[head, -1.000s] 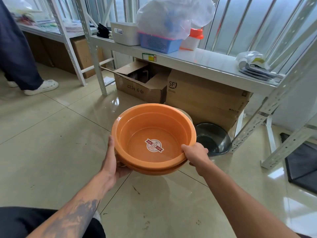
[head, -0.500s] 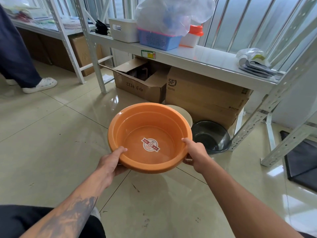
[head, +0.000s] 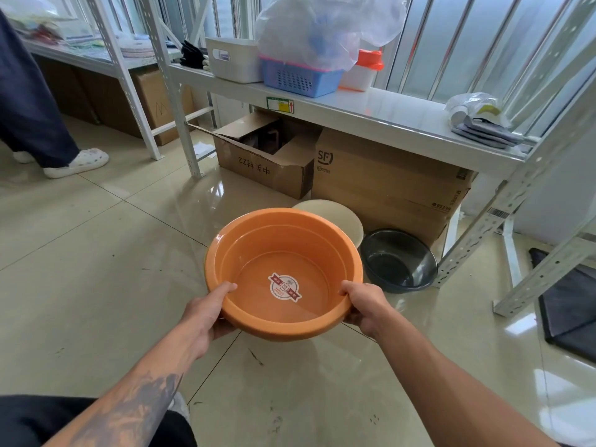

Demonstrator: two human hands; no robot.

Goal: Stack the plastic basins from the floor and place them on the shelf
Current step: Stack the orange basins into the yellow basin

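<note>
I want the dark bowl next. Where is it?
In the head view, the dark basin sits on the floor, right of the orange basin, beside the shelf leg.

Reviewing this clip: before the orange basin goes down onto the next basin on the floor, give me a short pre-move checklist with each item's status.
1. Both hands on the orange basin: ok. The left hand and right hand grip opposite sides of the near rim.
2. Basin level: ok, only slightly tilted toward the camera.
3. Basin empty inside: ok, only a round sticker on the bottom.
4. Next basins within sight: ok. The cream basin and dark basin sit on the floor just beyond.
5. Dark basin empty: ok, nothing visible inside. Cream basin: cannot tell, mostly hidden behind the orange one.
6. Free space on the shelf: ok, a bare stretch in the middle.
</note>
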